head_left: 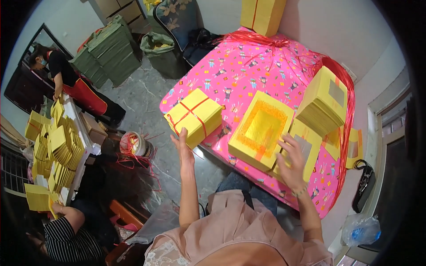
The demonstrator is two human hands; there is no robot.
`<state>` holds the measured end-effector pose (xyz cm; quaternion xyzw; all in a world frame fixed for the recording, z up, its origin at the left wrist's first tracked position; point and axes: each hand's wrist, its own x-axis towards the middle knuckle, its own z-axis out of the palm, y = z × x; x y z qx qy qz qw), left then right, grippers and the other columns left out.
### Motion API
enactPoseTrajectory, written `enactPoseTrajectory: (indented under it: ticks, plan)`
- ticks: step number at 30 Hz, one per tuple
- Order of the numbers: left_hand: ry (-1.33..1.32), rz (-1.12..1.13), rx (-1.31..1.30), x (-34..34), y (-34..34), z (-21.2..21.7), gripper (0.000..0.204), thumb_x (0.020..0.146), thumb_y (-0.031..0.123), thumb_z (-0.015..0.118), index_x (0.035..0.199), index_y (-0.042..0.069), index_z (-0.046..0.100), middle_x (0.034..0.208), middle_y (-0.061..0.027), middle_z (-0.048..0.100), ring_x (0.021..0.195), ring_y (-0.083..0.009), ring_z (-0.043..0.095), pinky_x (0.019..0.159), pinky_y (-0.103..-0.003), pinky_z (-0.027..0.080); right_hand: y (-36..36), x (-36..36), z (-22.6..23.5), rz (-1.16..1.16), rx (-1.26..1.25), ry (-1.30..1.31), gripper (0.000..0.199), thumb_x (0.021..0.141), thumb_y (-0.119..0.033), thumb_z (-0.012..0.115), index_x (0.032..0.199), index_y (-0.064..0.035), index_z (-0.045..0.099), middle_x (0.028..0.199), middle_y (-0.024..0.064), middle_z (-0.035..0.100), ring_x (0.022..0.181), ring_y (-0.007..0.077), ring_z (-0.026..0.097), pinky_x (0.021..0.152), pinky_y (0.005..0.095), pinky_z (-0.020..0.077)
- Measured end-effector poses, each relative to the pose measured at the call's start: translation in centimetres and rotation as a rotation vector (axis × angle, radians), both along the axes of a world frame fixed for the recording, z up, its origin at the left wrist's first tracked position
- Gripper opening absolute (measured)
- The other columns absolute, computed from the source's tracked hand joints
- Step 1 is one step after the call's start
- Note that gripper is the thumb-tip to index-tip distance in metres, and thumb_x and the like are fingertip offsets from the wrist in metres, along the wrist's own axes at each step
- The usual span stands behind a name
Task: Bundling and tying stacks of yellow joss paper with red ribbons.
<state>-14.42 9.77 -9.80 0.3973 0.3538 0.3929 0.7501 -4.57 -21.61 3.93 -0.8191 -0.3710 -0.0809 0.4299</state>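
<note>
A block-shaped bundle of yellow paper (198,116), tied crosswise with red ribbon, stands at the table's left edge. My left hand (182,142) is at its near left side, fingers stretched out; whether it touches the bundle I cannot tell. Right of it lies an untied yellow paper stack (244,146), its top bearing a gold square framed in orange. My right hand (293,160), fingers spread, hovers at that stack's right side and holds nothing. Farther right, a taller yellow stack (326,104) with a grey-silver square rests on other yellow sheets (314,137).
Red ribbon strands (348,115) run along the pink patterned table's (266,66) far and right edges. A yellow bundle (262,17) stands behind. On the left, two people work at a table of yellow paper stacks (62,150). A bucket (135,145) with red ribbon scraps sits on the floor.
</note>
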Motion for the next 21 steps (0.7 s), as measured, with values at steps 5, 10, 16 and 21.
enactPoseTrajectory:
  ticks: [5, 10, 16, 21]
  plan:
    - [0.400, 0.347, 0.314, 4.3, -0.5, 1.0, 0.101, 0.085, 0.053, 0.065, 0.150, 0.000, 0.009, 0.149, -0.0326, 0.008, 0.140, -0.0437, 0.014, 0.112, -0.048, 0.021, -6.9, -1.1, -2.3, -0.378, -0.042, 0.044, 0.027, 0.085, 0.002, 0.058, 0.112, -0.0006, 0.061, 0.118, 0.0157, 0.058, 0.114, 0.0315, 0.054, 0.100, 0.0403, 0.0404]
    - [0.424, 0.282, 0.240, 10.7, -0.4, 1.4, 0.100, 0.086, 0.061, 0.057, 0.151, 0.002, 0.009, 0.149, -0.0337, 0.008, 0.139, -0.0460, 0.015, 0.112, -0.053, 0.019, -9.0, -3.2, -4.5, -0.383, -0.017, -0.006, 0.029, 0.086, 0.006, 0.054, 0.114, 0.0018, 0.059, 0.118, 0.0175, 0.059, 0.115, 0.0315, 0.055, 0.100, 0.0402, 0.0408]
    - [0.279, 0.116, 0.285, 19.2, 4.3, 0.8, 0.100, 0.085, 0.070, 0.047, 0.153, 0.011, 0.004, 0.154, -0.0280, 0.010, 0.142, -0.0423, 0.014, 0.114, -0.051, 0.018, -9.9, -4.1, -4.9, -0.465, -0.097, -0.087, 0.029, 0.085, 0.007, 0.054, 0.113, 0.0020, 0.058, 0.117, 0.0190, 0.059, 0.113, 0.0345, 0.056, 0.098, 0.0419, 0.0427]
    - [0.319, 0.034, 0.294, 25.6, 7.8, 0.7, 0.102, 0.084, 0.072, 0.046, 0.153, 0.008, 0.005, 0.156, -0.0231, 0.012, 0.144, -0.0410, 0.013, 0.115, -0.050, 0.016, -10.3, -4.8, -4.7, -0.516, -0.049, -0.074, 0.026, 0.087, 0.006, 0.054, 0.112, 0.0018, 0.059, 0.115, 0.0189, 0.061, 0.110, 0.0343, 0.058, 0.096, 0.0418, 0.0447]
